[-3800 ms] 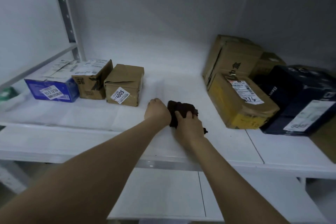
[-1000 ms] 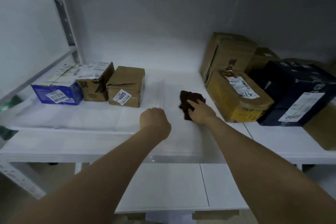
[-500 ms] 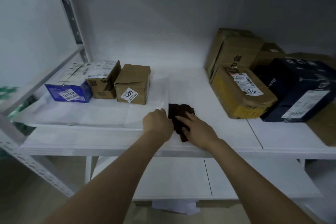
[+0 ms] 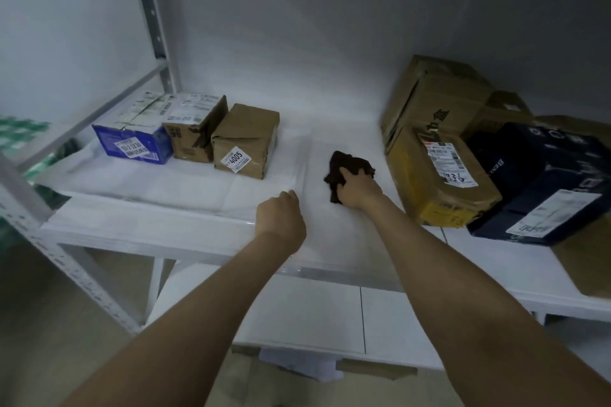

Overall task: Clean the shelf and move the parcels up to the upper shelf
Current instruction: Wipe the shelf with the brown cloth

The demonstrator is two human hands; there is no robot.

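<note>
- The right hand (image 4: pixel 358 190) presses its fingers flat on the soft dark rag (image 4: pixel 347 167); it bunches easily.
- The left hand (image 4: pixel 281 220) is a closed fist, holding nothing.
- Small cardboard box (image 4: pixel 244 140) looks light; grab both sides.

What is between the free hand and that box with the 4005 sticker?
Nothing visible. The left hand, a closed fist, rests on the shelf in front of the 4005 box, with only bare white surface between them. The right hand presses the cloth.

Place: parcel storeroom | Shown by: white metal shelf (image 4: pixel 148 231) | labelled parcels (image 4: pixel 246 142) stacked beyond both hands
</note>
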